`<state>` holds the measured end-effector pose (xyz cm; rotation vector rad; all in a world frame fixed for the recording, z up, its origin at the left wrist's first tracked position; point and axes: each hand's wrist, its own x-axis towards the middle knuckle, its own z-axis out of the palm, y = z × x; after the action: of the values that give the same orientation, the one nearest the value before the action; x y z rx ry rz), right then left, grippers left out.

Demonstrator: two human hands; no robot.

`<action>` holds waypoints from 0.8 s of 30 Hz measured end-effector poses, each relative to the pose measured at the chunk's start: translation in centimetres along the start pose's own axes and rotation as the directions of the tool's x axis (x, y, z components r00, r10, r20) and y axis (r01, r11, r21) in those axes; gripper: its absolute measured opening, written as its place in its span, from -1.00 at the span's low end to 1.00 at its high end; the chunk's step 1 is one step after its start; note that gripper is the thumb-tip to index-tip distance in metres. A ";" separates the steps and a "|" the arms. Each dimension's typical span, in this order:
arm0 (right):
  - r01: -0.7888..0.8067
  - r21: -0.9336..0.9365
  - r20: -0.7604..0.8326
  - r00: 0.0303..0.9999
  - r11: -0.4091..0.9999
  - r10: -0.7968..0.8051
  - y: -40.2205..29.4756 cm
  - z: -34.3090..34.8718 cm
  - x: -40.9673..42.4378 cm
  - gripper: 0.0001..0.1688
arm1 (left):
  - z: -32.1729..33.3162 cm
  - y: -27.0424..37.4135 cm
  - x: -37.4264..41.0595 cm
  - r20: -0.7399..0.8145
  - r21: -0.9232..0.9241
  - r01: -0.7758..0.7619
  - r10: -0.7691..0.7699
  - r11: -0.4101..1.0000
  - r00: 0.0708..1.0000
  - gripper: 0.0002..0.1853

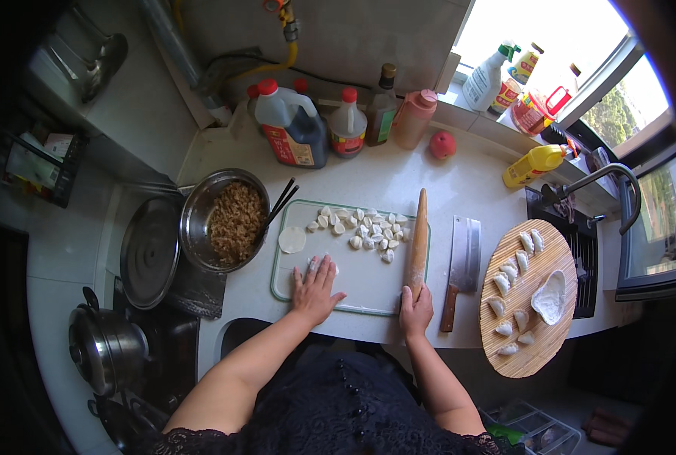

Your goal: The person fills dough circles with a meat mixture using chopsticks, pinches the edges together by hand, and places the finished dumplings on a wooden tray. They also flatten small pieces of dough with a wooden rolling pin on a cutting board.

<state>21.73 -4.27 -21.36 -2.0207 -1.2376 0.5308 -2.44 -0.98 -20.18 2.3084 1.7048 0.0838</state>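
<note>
My left hand (314, 289) lies palm down on the green-rimmed cutting board (366, 284), its fingers apart over a small piece of dough (330, 269), mostly hidden. Just above it on the board is a flat round dough wrapper (292, 240). My right hand (416, 310) is closed around the lower end of a tapered wooden rolling pin (418, 244), which lies along the board's right side. Several small floured dough pieces (370, 229) are grouped on the board's upper part. A steel bowl (189, 227) of brown filling (237, 222), with dark chopsticks (282, 202), stands at the left.
Right of the board lies a cleaver (465, 256). A round slatted mat (488, 273) holds several dumplings (497, 307) and a flour dish (549, 298). Bottles (292, 128) and a peach (442, 145) stand behind. A lid (151, 253) and a steel pot (102, 355) are at the left.
</note>
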 end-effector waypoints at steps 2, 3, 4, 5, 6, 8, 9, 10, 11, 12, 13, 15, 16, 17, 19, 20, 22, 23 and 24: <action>-0.016 -0.005 -0.003 1.000 1.000 0.016 -0.4 -0.1 0.0 -0.53 | -0.7 0.4 0.3 0.014 -0.016 0.028 -0.028 0.999 1.000 -0.27; -0.005 -0.007 -0.010 1.000 1.000 0.005 -0.2 0.0 0.0 -0.53 | -1.2 0.6 0.5 0.013 -0.017 0.038 -0.037 0.999 0.999 -0.29; 0.005 -0.010 -0.018 1.000 1.000 -0.005 0.1 0.1 0.0 -0.53 | -1.5 0.6 0.7 0.012 -0.017 0.047 -0.046 0.999 0.999 -0.32; 0.015 -0.012 -0.027 1.000 1.000 -0.015 0.3 0.2 0.0 -0.54 | -1.1 0.3 1.2 -0.045 -0.024 0.063 -0.064 0.998 0.997 -0.36; 0.008 -0.004 -0.016 1.000 1.000 -0.008 0.2 0.2 0.0 -0.54 | -0.4 -0.2 1.7 -0.095 -0.034 0.079 -0.082 0.996 0.992 -0.40; -0.005 0.012 0.005 1.000 1.000 0.005 -0.2 0.0 0.0 -0.55 | 0.8 -0.8 1.6 -0.179 -0.037 0.098 -0.103 0.995 0.978 -0.49; -0.002 0.008 0.002 1.000 1.000 0.002 -0.2 0.0 0.0 -0.55 | 0.8 -0.8 1.6 -0.216 -0.031 0.099 -0.103 0.995 0.971 -0.55; 0.001 0.004 -0.002 1.000 1.000 -0.001 -0.1 0.0 0.0 -0.55 | 0.8 -0.8 1.6 -0.253 -0.025 0.101 -0.104 0.995 0.962 -0.61; 0.004 0.000 -0.004 1.000 1.000 -0.004 -0.1 0.0 0.0 -0.55 | 0.6 -0.9 1.6 -0.277 -0.089 0.069 -0.091 0.994 0.957 -0.67; 0.000 0.004 -0.004 1.000 1.000 0.000 -0.1 0.0 0.0 -0.55 | 0.2 -1.0 1.3 -0.297 -0.151 0.035 -0.079 0.988 0.952 -0.73; -0.005 0.007 -0.004 1.000 1.000 0.005 -0.1 0.0 0.0 -0.55 | 0.0 -1.3 1.2 -0.318 -0.211 -0.001 -0.068 0.977 0.946 -0.78; -0.003 0.012 -0.005 1.000 1.000 0.003 -0.3 -0.1 0.0 -0.55 | -0.3 -2.6 1.0 -0.311 -0.373 0.145 -0.271 0.916 0.911 -0.84; 0.001 0.010 -0.006 1.000 1.000 -0.001 -0.4 -0.1 0.0 -0.55 | -0.5 -3.5 0.9 -0.293 -0.451 0.213 -0.369 0.867 0.882 -0.86; 0.005 0.008 -0.008 1.000 1.000 -0.005 -0.5 -0.1 -0.1 -0.55 | -0.4 -4.6 1.3 -0.301 -0.466 0.291 -0.459 0.836 0.836 -0.85; 0.006 -0.004 -0.028 1.000 1.000 -0.006 -0.6 -0.1 -0.2 -0.55 | -1.3 -5.6 2.3 -0.230 -0.477 0.434 -0.585 0.764 0.778 -0.84; 0.006 -0.010 -0.038 0.999 1.000 -0.006 -0.7 -0.1 -0.2 -0.55 | -1.2 -5.7 2.6 -0.213 -0.463 0.433 -0.572 0.773 0.792 -0.85; 0.017 -0.006 -0.043 0.999 1.000 -0.017 -0.3 0.1 -0.1 -0.55 | -0.8 -4.8 3.4 -0.182 -0.442 0.427 -0.545 0.789 0.818 -0.87; 0.021 -0.005 -0.046 0.999 1.000 -0.021 -0.2 0.2 -0.1 -0.55 | -0.6 -3.2 3.5 -0.144 -0.449 0.416 -0.523 0.791 0.840 -0.89; 0.015 0.002 -0.038 0.999 1.000 -0.015 -0.3 0.2 -0.1 -0.55 | 0.7 -1.6 3.2 -0.141 -0.437 0.368 -0.467 0.821 0.873 -0.89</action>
<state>21.34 -4.20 -21.29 -2.0086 -1.2282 0.4849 -2.86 2.35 -21.59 1.6376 2.0506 0.5899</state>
